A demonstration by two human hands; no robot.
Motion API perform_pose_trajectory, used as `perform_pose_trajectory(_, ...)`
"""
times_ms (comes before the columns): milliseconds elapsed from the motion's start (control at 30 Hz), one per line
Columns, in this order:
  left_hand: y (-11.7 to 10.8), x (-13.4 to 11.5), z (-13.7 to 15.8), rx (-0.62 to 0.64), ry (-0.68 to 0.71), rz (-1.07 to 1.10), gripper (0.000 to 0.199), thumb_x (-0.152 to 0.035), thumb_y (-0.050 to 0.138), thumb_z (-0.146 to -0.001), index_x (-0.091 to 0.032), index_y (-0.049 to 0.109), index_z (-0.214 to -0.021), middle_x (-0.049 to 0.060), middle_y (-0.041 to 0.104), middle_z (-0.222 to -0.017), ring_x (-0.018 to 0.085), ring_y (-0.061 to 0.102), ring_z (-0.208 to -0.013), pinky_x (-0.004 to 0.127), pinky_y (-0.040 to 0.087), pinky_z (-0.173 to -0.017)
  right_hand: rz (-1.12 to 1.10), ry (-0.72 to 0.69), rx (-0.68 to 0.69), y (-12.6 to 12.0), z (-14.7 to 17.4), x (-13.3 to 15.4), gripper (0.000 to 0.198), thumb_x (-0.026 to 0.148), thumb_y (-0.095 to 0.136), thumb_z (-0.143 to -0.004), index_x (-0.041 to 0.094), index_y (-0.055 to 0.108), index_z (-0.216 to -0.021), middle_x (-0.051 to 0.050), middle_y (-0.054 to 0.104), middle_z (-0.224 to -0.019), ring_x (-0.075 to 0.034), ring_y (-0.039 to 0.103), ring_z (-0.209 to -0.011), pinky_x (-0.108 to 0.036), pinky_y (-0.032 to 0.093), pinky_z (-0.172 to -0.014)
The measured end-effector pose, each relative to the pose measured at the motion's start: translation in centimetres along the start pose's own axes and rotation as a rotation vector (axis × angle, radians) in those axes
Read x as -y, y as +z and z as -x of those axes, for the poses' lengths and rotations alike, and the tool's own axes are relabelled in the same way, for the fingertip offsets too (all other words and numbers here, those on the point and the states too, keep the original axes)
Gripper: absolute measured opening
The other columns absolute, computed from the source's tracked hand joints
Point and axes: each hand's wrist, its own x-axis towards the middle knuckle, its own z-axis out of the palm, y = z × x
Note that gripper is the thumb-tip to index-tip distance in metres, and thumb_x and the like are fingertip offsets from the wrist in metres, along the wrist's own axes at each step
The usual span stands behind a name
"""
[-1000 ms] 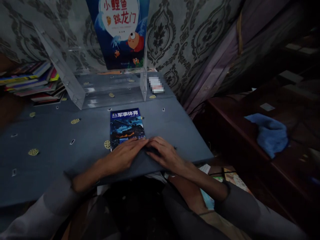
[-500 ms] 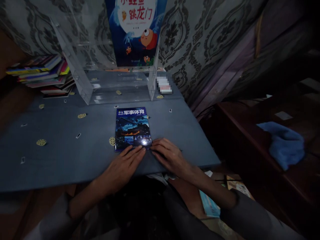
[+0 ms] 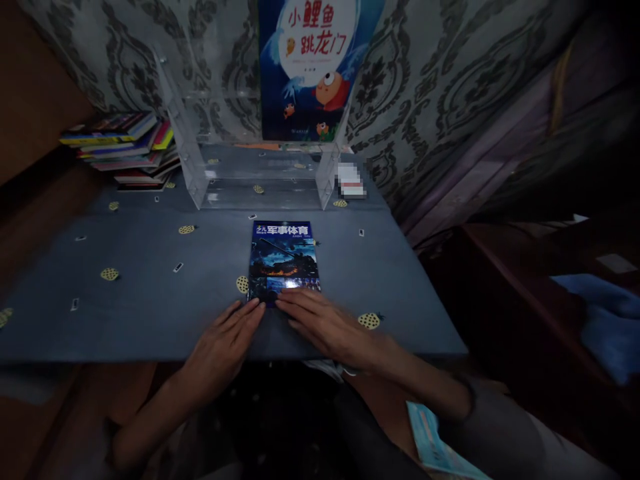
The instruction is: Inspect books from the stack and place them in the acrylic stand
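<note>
A small dark-blue book (image 3: 283,257) with a tank on its cover lies flat on the cloth-covered table, in front of a clear plastic rack. My left hand (image 3: 225,337) rests with outstretched fingers at the book's lower left corner. Across its lower right part lie the fingers of my right hand (image 3: 323,320), flat and extended, hiding that corner of the cover. Neither hand grips the book. Upright in the clear rack (image 3: 265,190) stands a larger blue picture book (image 3: 305,87) with an orange fish on it.
A stack of books (image 3: 125,147) sits at the table's back left. Beside the rack's right foot is a blurred-out white item (image 3: 351,180). To the right, a blue cloth (image 3: 605,327) lies on a dark red surface. The patterned wall rises behind the table (image 3: 150,313).
The camera view has turned left, so everything sits further right. My right hand has slid left over the book's lower part; my left hand has moved to its lower left corner.
</note>
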Motion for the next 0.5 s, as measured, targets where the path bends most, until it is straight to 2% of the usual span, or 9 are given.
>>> perform_pose_trajectory(100,0.0,0.0,-0.2,-0.040,-0.014,0.010,0.067,0.001,0.035,-0.092,-0.010,0.023,-0.157,0.016,0.064,-0.135,0.023,0.059,-0.130,0.045,0.051,-0.108,-0.010,-0.010,0.068,0.5,-1.6,-0.3,0.041,0.023,0.043,-0.103,0.013,0.052,-0.142,-0.016,0.058,-0.144,-0.024,0.049,-0.140,-0.048,0.045,-0.115)
perform_pose_trajectory(267,0.2,0.6,-0.6,-0.058,-0.038,0.072,0.061,0.001,0.038,-0.090,-0.011,0.037,-0.150,0.015,0.067,-0.131,0.022,0.062,-0.126,0.046,0.050,-0.109,-0.064,-0.031,0.138,0.7,-4.3,-1.9,0.043,0.028,0.042,-0.105,0.018,0.049,-0.146,-0.012,0.052,-0.151,-0.020,0.042,-0.145,-0.046,0.037,-0.121)
perform_pose_trajectory(400,0.4,1.3,-1.0,-0.088,-0.060,0.105,0.059,0.001,0.039,-0.089,-0.013,0.042,-0.146,0.014,0.067,-0.132,0.021,0.061,-0.127,0.045,0.051,-0.109,-0.058,-0.053,0.208,0.5,-7.1,-4.4,0.042,0.027,0.039,-0.106,0.020,0.050,-0.145,-0.008,0.053,-0.151,-0.016,0.040,-0.146,-0.042,0.032,-0.123)
perform_pose_trajectory(500,0.6,1.5,-1.2,-0.107,-0.079,0.134,0.057,-0.001,0.040,-0.090,-0.015,0.043,-0.145,0.012,0.068,-0.130,0.020,0.063,-0.125,0.043,0.052,-0.107,-0.047,-0.055,0.218,0.4,-9.3,-7.1,0.042,0.027,0.040,-0.105,0.018,0.051,-0.145,-0.010,0.052,-0.152,-0.018,0.039,-0.146,-0.044,0.031,-0.124)
